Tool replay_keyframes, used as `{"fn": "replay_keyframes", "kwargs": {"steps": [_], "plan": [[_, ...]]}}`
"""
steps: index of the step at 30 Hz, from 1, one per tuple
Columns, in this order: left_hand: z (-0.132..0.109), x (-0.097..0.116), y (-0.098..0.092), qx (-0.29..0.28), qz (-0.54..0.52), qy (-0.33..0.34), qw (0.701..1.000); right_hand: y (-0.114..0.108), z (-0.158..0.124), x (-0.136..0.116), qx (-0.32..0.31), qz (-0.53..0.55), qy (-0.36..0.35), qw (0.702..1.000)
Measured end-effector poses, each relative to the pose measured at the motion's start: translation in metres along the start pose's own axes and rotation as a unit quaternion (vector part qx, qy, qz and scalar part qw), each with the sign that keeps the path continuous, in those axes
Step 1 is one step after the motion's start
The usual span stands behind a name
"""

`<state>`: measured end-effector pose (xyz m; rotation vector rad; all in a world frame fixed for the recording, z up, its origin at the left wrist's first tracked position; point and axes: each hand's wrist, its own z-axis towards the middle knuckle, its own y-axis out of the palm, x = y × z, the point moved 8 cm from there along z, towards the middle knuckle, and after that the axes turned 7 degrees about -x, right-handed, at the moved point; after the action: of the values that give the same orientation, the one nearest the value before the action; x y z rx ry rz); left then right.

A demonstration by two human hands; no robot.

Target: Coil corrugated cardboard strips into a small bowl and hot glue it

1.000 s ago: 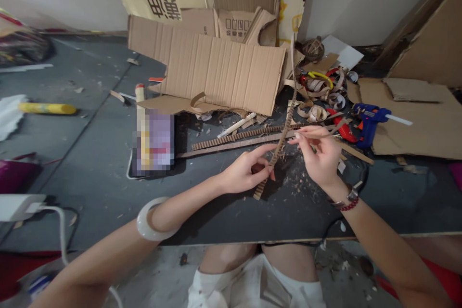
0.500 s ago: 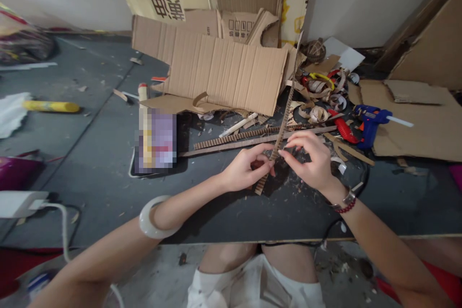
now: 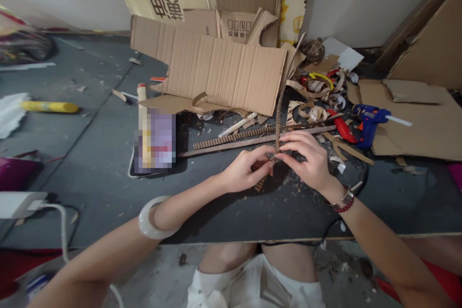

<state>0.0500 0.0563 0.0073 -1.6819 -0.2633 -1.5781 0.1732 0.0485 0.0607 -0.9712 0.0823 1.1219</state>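
Between my two hands rises a long, narrow corrugated cardboard strip (image 3: pixel 278 113), its far end bending toward the scrap pile. My left hand (image 3: pixel 247 168) pinches the strip close to its near end, which pokes out below the fingers. Closed on the same strip just above, my right hand (image 3: pixel 306 156) grips it with thumb and fingertips. Behind the hands, another ridged cardboard strip (image 3: pixel 224 140) and a smoother flat strip (image 3: pixel 216 147) lie across the dark table. The fingertips partly hide the held piece.
A blue glue gun (image 3: pixel 370 122) with a white stick lies right, beside cardboard sheets (image 3: pixel 411 130). Curled scraps and yellow-handled pliers (image 3: pixel 321 77) are heaped behind. A large cardboard piece (image 3: pixel 224 70) stands at the back; a phone (image 3: pixel 155 149) lies left. A black cable (image 3: pixel 361 192) runs along the right.
My right hand has moved slightly left and now grips the strip. The strip's upper part has swung left and twisted, standing more upright. My left hand stays nearly in place.
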Motion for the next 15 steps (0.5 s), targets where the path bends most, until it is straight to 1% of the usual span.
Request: {"fn": "replay_keyframes", "kwargs": {"steps": [8, 12, 15], "plan": [[0.0007, 0.0007, 0.0005, -0.005, 0.020, -0.004, 1.000, 0.0003, 0.0017, 0.0043, -0.008, 0.015, 0.020, 1.000], [0.0006, 0.0018, 0.0017, -0.017, 0.024, -0.014, 0.999, 0.0011, 0.0000, 0.0005, -0.005, -0.013, -0.001, 1.000], [0.0006, 0.0023, 0.0026, -0.021, 0.021, -0.017, 0.999, 0.0051, -0.0014, -0.0029, -0.022, -0.038, -0.017, 0.999]]}}
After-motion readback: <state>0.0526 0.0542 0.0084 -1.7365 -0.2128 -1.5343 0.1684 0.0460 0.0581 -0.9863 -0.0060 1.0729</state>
